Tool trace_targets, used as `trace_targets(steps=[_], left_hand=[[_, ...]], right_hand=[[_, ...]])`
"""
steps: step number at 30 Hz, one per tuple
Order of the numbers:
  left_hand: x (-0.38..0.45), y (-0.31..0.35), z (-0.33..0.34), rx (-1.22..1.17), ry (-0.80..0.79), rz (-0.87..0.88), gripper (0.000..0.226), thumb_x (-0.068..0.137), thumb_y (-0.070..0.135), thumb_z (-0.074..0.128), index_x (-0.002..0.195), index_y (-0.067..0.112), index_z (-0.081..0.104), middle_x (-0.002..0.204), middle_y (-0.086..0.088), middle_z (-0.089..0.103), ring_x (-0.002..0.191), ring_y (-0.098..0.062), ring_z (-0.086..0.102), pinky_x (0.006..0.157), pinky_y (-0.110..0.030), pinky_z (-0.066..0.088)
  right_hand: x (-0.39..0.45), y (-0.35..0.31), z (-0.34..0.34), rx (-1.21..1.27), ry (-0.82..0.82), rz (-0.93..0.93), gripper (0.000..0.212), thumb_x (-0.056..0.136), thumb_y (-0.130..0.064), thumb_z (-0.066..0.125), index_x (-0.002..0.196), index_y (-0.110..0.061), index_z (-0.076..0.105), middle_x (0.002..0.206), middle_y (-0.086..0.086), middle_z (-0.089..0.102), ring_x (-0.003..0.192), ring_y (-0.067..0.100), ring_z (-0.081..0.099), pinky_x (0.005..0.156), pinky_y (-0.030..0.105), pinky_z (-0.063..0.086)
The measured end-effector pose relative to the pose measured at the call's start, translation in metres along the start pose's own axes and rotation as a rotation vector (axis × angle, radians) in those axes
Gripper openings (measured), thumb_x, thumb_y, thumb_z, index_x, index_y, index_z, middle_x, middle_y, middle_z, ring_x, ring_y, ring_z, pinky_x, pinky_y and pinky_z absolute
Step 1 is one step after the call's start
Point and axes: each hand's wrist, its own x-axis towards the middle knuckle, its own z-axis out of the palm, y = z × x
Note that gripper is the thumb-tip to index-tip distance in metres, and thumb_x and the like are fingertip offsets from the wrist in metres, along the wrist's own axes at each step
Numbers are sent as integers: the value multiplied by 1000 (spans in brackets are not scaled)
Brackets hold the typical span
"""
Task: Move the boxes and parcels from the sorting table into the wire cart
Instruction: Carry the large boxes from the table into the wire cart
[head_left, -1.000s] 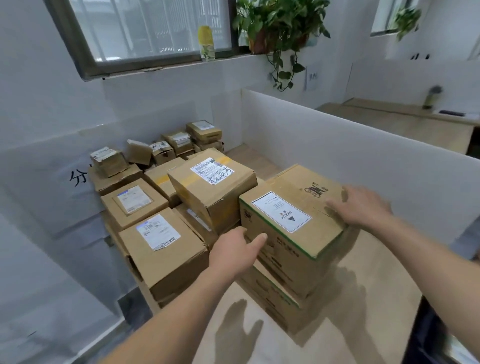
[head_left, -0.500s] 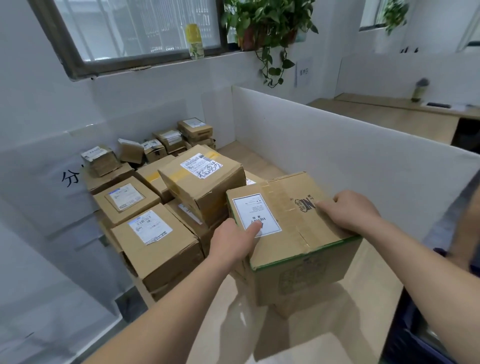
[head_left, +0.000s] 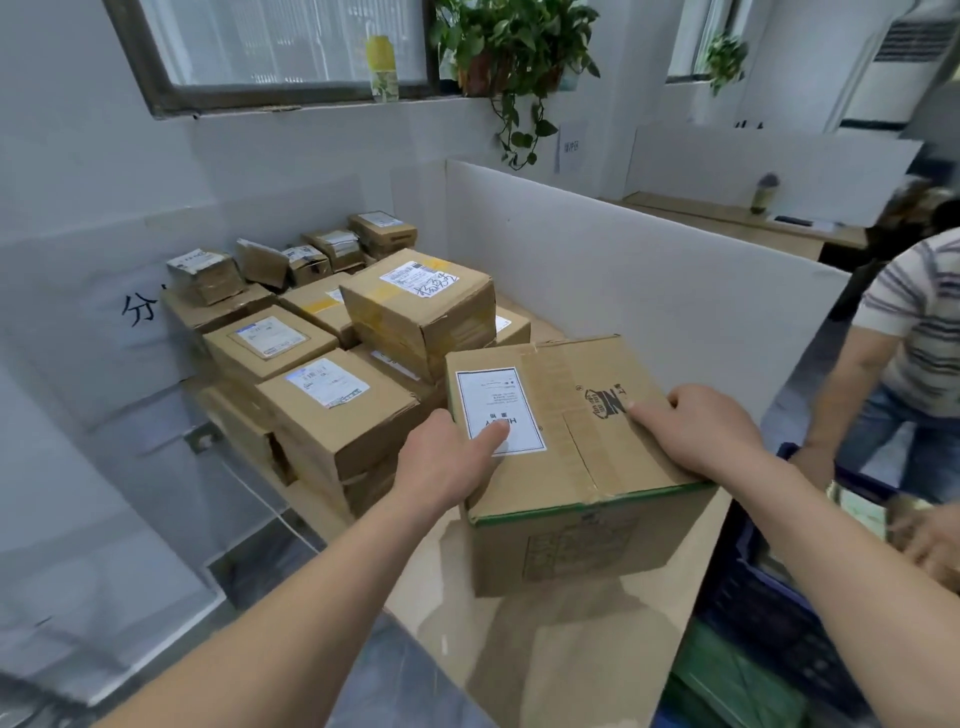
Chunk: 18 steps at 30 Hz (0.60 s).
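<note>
The person held a large cardboard box (head_left: 566, 447) between both hands above the near end of the counter (head_left: 571, 660), lifted clear of its surface to judge by the shadow beneath. The left hand (head_left: 447, 462) gripped the left edge, thumb pressed on the white label (head_left: 496, 410); the right hand (head_left: 701, 431) gripped the right edge, its fingers (head_left: 654, 410) curled over the top. To do this step well, I judged, both hands should slide lower so the palms bear the weight from under the bottom corners, the box kept level and close to the body while swinging right toward the dark blue crate (head_left: 769, 597); whether that is the wire cart could not be told. A second person (head_left: 904, 353) stood there, so the path needed watching. Compared with a second ago, the box had left the lower carton it sat on and come nearer and rightward, and that bystander had entered view. The remaining parcels (head_left: 332, 374) sat stacked farther back.
</note>
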Motion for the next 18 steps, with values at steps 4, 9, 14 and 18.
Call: trace_targets(steps=[4,9,14,18], left_hand=[[-40,-28,-18,-5,15,-32,47,91,59,61,106,15,56,102,3,63,94,-20,61,74,-36,50],[-86,-70,-21,16,0,-47,39,91,52,64,105,17,54,104,4,63,97,-20,62,73,-34,50],[-118,-108,-10,23,-34,-77,34,89,37,68,112,18,54,113,4,63,107,-22,61,86,-37,53],[-130,-134,5,-5,-78,-145,45,85,31,69,125,19,54,126,2,65,111,-22,61,90,-38,53]], right_hand=[[-57,-7,11,53,2,-24,45,90,-62,52,78,-20,61,80,2,64,75,24,59,59,35,39],[-121,-12,29,103,-16,-17,36,92,-57,55,78,-24,60,76,-7,61,69,13,55,55,31,34],[-162,-6,60,180,-75,-32,20,92,-50,61,85,-32,58,81,-14,61,71,5,53,54,28,35],[-170,7,93,162,-124,-24,20,89,-50,64,102,-34,64,91,-10,65,79,15,59,57,29,40]])
